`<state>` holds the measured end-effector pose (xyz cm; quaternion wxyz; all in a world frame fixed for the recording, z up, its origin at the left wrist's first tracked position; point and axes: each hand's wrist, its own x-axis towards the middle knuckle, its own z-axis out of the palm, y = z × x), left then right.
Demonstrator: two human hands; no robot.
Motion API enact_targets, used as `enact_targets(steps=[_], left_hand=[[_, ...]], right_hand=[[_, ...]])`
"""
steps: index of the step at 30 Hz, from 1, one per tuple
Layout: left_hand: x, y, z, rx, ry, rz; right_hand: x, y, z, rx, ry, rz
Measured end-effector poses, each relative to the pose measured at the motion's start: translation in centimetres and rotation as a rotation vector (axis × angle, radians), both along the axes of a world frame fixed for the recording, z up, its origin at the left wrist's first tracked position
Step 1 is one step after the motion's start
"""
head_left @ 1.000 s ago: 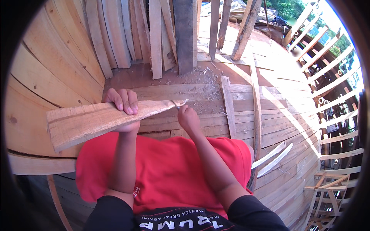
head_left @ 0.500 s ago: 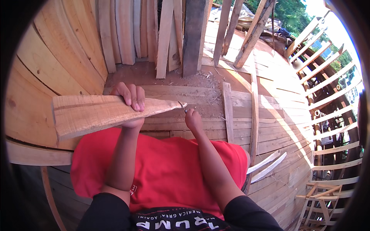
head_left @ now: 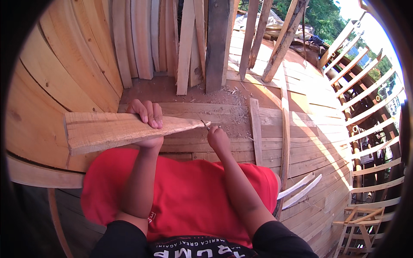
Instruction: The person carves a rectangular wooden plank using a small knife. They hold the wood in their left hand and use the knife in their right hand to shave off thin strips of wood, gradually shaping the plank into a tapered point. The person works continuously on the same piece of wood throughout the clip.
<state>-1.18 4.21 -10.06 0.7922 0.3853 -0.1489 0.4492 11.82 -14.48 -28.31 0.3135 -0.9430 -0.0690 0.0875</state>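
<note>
A tapered wooden board, wide at the left and narrowing to a thin tip at the right, lies across the front of me. My left hand is closed around its middle, with fingers over the top and the palm below. At the narrow tip, my right hand is closed in a fist on what looks like a small knife. The dark blade rests against the tip; most of the handle is hidden inside the fist. Red cloth covers my lap under both forearms.
Wood shavings are scattered over the plank floor. Curved planks form a wall at the left. Upright boards and a dark post stand ahead. Two pale strips lie at the right, near a loose batten.
The whole scene sits slightly lower in the picture. The blade, held by my right hand, now lies closer against the board's tip. My left hand keeps its hold.
</note>
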Motion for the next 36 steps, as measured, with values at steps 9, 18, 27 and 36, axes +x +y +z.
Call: enact_targets(steps=[9, 18, 27, 36], left_hand=[[-0.1, 0.6, -0.3, 0.051, -0.087, -0.061], [-0.9, 2.1, -0.6, -0.032, 0.007, 0.069], [-0.3, 1.7, -0.5, -0.044, -0.010, 0.063], [-0.1, 0.7, -0.2, 0.027, -0.030, -0.045]], right_hand=[[-3.8, 1.6, 3.8, 0.060, 0.029, 0.060], [-5.5, 3.0, 6.4, 0.079, 0.087, 0.202], [-2.4, 0.9, 0.6, -0.028, -0.031, 0.162], [-1.0, 0.1, 0.9, -0.055, 0.050, 0.117]])
